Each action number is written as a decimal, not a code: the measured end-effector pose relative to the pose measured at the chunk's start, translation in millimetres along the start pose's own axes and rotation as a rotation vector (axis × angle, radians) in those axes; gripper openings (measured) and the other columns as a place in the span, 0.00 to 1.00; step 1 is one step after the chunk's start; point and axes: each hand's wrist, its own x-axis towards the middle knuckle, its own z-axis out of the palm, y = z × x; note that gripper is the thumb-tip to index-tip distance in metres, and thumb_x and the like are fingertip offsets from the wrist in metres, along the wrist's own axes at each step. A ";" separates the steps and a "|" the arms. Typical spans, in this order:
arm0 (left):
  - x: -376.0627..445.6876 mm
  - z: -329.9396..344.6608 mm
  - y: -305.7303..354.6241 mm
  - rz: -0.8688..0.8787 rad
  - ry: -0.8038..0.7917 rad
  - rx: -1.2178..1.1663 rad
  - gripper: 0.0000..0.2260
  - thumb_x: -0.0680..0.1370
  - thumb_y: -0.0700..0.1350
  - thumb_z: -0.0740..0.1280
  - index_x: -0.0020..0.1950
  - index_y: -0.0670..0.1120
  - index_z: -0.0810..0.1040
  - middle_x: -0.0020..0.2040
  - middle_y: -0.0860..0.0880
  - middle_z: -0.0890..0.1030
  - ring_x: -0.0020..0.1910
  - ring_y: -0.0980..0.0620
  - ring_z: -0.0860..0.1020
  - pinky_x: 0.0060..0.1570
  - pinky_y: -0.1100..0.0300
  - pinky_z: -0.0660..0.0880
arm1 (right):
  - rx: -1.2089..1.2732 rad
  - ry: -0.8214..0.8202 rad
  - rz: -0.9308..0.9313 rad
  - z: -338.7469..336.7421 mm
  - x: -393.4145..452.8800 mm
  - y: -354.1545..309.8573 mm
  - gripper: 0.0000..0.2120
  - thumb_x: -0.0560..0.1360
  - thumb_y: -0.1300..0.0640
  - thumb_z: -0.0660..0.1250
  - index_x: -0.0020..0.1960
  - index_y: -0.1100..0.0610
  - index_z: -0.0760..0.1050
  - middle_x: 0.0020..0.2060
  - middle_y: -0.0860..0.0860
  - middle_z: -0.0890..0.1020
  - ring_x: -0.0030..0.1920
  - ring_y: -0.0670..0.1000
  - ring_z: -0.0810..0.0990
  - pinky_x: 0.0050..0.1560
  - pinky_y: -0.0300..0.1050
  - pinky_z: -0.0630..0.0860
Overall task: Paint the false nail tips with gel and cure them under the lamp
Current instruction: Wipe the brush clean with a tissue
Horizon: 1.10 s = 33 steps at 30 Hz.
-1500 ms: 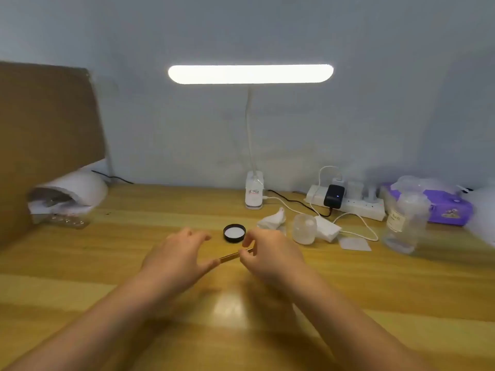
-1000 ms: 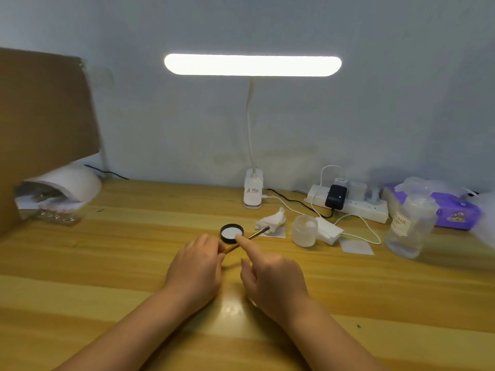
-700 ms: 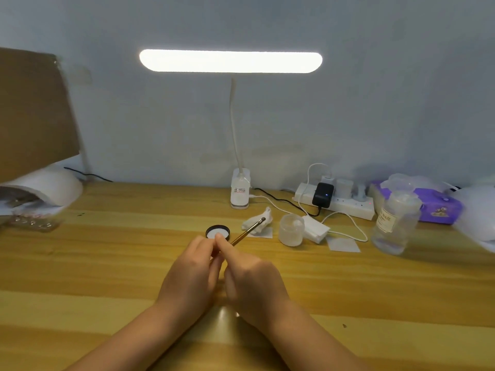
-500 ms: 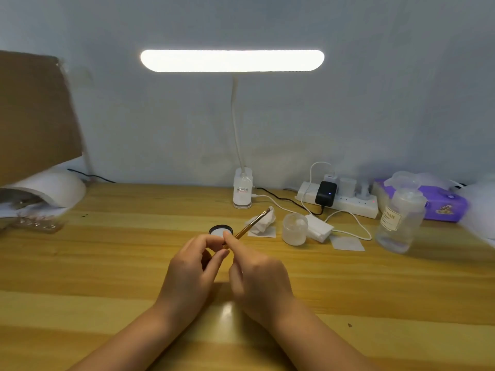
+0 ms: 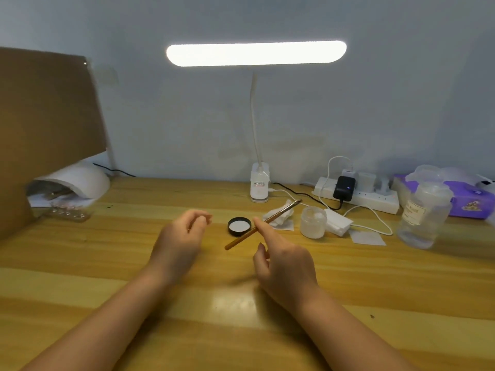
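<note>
Right hand (image 5: 284, 266) pinching brush (image 5: 263, 225) mid-shaft, long axis running diagonally, bristle end pointing up-right toward tissue (image 5: 278, 216), handle end down-left, left hand (image 5: 179, 236) hovering loosely curled, gripping nothing, black lid (image 5: 239, 226) sitting between both hands, bare tabletop (image 5: 80, 263) lying to the left.

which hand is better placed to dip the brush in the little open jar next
Right. The right hand already holds the brush, whose tip points toward the clear jar on that side. The left hand is curled, apparently empty, and farther away.
</note>
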 end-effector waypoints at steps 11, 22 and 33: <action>72.9 -154.4 -153.2 -0.814 0.284 0.769 0.34 0.73 0.69 0.62 0.67 0.44 0.74 0.58 0.41 0.78 0.52 0.40 0.77 0.52 0.47 0.74 | 0.007 -0.049 -0.003 11.0 5.8 -4.8 0.29 0.73 0.63 0.66 0.73 0.55 0.66 0.38 0.50 0.82 0.32 0.50 0.77 0.29 0.52 0.76; 111.4 -167.8 -165.4 -0.961 0.099 0.904 0.30 0.77 0.63 0.52 0.73 0.47 0.67 0.70 0.42 0.71 0.66 0.40 0.72 0.60 0.48 0.69 | 0.010 -0.107 0.011 15.8 6.7 -3.1 0.30 0.72 0.63 0.69 0.72 0.52 0.68 0.37 0.49 0.82 0.32 0.50 0.77 0.29 0.52 0.76; 71.6 -172.2 -138.6 -0.747 -0.056 0.760 0.09 0.74 0.51 0.68 0.46 0.45 0.78 0.37 0.46 0.76 0.33 0.48 0.75 0.32 0.59 0.71 | 0.020 -0.050 -0.023 11.9 6.0 -5.3 0.28 0.69 0.65 0.71 0.69 0.56 0.72 0.35 0.50 0.82 0.29 0.50 0.77 0.25 0.52 0.75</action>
